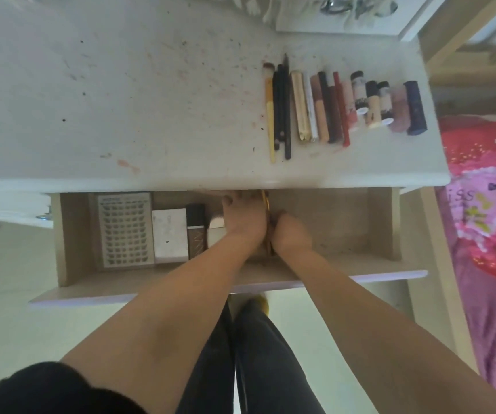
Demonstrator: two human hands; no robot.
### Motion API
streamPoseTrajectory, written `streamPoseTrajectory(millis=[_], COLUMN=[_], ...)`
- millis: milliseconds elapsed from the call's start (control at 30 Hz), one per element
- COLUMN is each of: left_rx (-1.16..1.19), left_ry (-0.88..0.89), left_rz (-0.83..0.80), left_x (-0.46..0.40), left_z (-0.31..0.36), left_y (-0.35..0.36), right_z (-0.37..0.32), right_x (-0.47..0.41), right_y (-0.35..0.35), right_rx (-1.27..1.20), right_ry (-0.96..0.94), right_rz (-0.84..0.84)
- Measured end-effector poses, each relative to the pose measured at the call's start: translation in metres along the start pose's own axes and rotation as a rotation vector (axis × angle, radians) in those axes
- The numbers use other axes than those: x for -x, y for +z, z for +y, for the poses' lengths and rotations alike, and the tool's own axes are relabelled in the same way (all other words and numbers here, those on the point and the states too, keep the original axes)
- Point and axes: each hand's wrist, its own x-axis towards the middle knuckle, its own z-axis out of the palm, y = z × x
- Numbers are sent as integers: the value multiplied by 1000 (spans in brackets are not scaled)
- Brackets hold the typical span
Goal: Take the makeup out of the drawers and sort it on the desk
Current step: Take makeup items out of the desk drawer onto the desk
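Observation:
Both my hands are inside the open wooden drawer (pixel 345 222) under the desk edge. My left hand (pixel 242 216) reaches toward the drawer's back, fingers partly hidden under the desk top. My right hand (pixel 290 234) is beside it, closed around a thin stick-like item with a yellow end (pixel 265 201); its fingers are mostly hidden. Left of my hands lie a lash tray (pixel 125 230), a white box (pixel 169 234) and a dark-capped foundation bottle (pixel 196 231). On the white desk (pixel 121 100) a row of brushes (pixel 278 109), pencils and tubes (pixel 360 103) lies sorted at the right.
The desk top is stained with smudges. A mirror frame (pixel 345 16) stands at the back right. A pink and red bedspread (pixel 492 204) lies to the right of the desk. My legs in dark trousers (pixel 255 354) stand below the drawer front.

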Motion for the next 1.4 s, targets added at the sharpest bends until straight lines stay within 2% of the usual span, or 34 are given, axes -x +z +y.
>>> streamPoseTrajectory(millis=[300,567,767,967,1133,1167,1267,1333,1400], left_rx=[-10,-20,-108,-90,94,173,479,537,566], left_ry=[-59,-104,-47,-46,-34,-31,-18,53,122], left_rz=[-118,-113,-58,-54,6,-40,-316,-381,-374], left_x=[-2,-8,-7,-10,0,6,35,52,65], left_z=[22,25,23,21,20,19,16,11,2], left_y=[-2,3,8,11,-8,-13,-32,-47,-61], right_z=[3,8,8,25,37,36,31,31,32], right_x=[7,1,-5,-12,-7,-3,19,36,50], right_y=[-8,-10,-6,-16,-42,-49,-69,-80,-91], right_rx=[68,4,120,26,-34,-24,4,32,37], right_ry=[44,12,-17,52,55,36,-67,-156,-241], right_rz=[-44,-34,12,29,26,29,-22,-70,-86])
